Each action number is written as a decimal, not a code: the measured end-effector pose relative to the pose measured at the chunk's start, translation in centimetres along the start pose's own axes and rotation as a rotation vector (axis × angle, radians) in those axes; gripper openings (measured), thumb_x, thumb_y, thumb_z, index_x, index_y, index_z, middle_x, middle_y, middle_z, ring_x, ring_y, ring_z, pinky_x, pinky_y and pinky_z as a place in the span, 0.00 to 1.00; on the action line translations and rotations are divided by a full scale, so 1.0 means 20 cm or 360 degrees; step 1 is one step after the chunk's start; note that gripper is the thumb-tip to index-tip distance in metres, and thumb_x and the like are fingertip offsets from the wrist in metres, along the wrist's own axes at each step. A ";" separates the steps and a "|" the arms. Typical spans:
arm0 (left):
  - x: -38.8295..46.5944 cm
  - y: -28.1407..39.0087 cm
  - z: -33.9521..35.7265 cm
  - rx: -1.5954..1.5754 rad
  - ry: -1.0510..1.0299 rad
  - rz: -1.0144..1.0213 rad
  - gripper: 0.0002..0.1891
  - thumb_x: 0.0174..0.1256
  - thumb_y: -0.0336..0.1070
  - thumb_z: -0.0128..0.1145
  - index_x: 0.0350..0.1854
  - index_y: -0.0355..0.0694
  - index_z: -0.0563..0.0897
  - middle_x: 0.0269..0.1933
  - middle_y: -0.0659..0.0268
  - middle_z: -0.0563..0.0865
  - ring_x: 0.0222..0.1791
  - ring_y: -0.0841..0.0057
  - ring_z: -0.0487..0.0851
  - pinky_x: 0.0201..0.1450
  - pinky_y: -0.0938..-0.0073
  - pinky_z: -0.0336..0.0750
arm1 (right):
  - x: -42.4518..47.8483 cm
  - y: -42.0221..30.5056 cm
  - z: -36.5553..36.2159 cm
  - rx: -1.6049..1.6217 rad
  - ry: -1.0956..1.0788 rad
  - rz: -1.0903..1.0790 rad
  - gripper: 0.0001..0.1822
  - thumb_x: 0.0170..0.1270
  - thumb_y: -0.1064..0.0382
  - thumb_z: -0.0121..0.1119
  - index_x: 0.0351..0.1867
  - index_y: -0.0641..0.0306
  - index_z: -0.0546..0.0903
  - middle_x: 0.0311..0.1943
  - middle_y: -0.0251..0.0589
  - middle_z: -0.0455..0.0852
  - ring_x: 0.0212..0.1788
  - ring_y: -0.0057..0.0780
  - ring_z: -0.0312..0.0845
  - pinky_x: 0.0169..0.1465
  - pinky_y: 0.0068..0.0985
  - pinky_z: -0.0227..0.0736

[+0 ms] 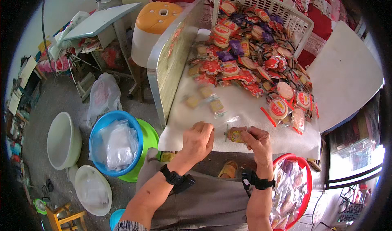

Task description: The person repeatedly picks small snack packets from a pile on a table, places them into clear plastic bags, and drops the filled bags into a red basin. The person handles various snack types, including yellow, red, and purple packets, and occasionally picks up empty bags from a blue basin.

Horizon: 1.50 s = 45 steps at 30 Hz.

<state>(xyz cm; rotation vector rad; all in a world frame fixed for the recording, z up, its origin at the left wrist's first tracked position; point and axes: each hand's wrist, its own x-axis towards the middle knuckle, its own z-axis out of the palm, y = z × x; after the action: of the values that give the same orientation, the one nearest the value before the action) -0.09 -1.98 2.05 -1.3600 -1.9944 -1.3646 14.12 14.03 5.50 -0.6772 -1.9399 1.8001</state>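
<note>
My right hand holds a small clear packet with a yellowish piece between thumb and fingers, over the near edge of the white padded table. To its left, my left hand is raised with curled fingers; whether something is between them cannot be told. Several small packets with square yellow pieces lie beyond it, some blurred. Farther back spreads a large heap of wrapped snacks in red, purple and clear wrappers, spilling from a white plastic basket. Round packets with red-edged wrappers lie at the right.
A blue basin with clear plastic bags stands at my left on a green one. A red basin of wrapped packets is at my right. An upright board borders the table's left side; pale basins stand farther left.
</note>
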 end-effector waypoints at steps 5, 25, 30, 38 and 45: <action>-0.01 0.00 0.00 0.0055 -0.0008 0.0041 0.09 0.55 0.20 0.62 0.33 0.37 0.76 0.28 0.57 0.80 0.29 0.57 0.82 0.27 0.60 0.75 | 0.01 0.04 0.10 0.0135 0.0038 0.0173 0.10 0.66 0.64 0.65 0.38 0.72 0.86 0.18 0.28 0.78 0.17 0.12 0.67 0.18 0.17 0.58; -0.04 -0.03 -0.01 0.0028 -0.0108 0.0061 0.10 0.57 0.19 0.60 0.39 0.34 0.77 0.32 0.52 0.82 0.31 0.51 0.83 0.28 0.56 0.76 | 0.09 0.14 0.43 -0.0117 0.0372 -0.0209 0.05 0.66 0.75 0.56 0.40 0.75 0.80 0.27 0.45 0.86 0.24 0.28 0.83 0.30 0.26 0.81; -0.04 -0.04 -0.03 0.0037 -0.0055 0.0038 0.10 0.55 0.21 0.61 0.38 0.36 0.77 0.32 0.55 0.80 0.32 0.55 0.82 0.29 0.59 0.76 | 0.03 0.07 0.37 -0.1158 0.0291 -0.0998 0.12 0.57 0.74 0.64 0.44 0.69 0.84 0.40 0.47 0.87 0.43 0.42 0.85 0.46 0.34 0.80; -0.03 -0.03 -0.05 0.0005 -0.0029 0.0032 0.07 0.61 0.22 0.59 0.40 0.35 0.79 0.32 0.54 0.82 0.30 0.54 0.82 0.29 0.60 0.76 | 0.07 0.15 0.38 -0.1755 -0.0173 -0.1082 0.24 0.59 0.59 0.57 0.57 0.63 0.80 0.61 0.46 0.78 0.73 0.48 0.63 0.71 0.62 0.46; 0.00 -0.02 -0.16 -0.0020 -0.0333 0.0092 0.20 0.51 0.27 0.66 0.50 0.37 0.81 0.40 0.56 0.79 0.40 0.57 0.80 0.40 0.60 0.77 | 0.06 0.06 0.30 -0.1325 0.0151 -0.1187 0.16 0.52 0.71 0.59 0.45 0.66 0.83 0.47 0.48 0.85 0.56 0.48 0.80 0.60 0.52 0.69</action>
<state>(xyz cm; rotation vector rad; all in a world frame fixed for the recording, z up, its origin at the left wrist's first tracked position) -1.03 -4.81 3.40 -1.6119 -2.0615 -1.2563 9.64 10.00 3.66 -0.1798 -2.3998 0.4926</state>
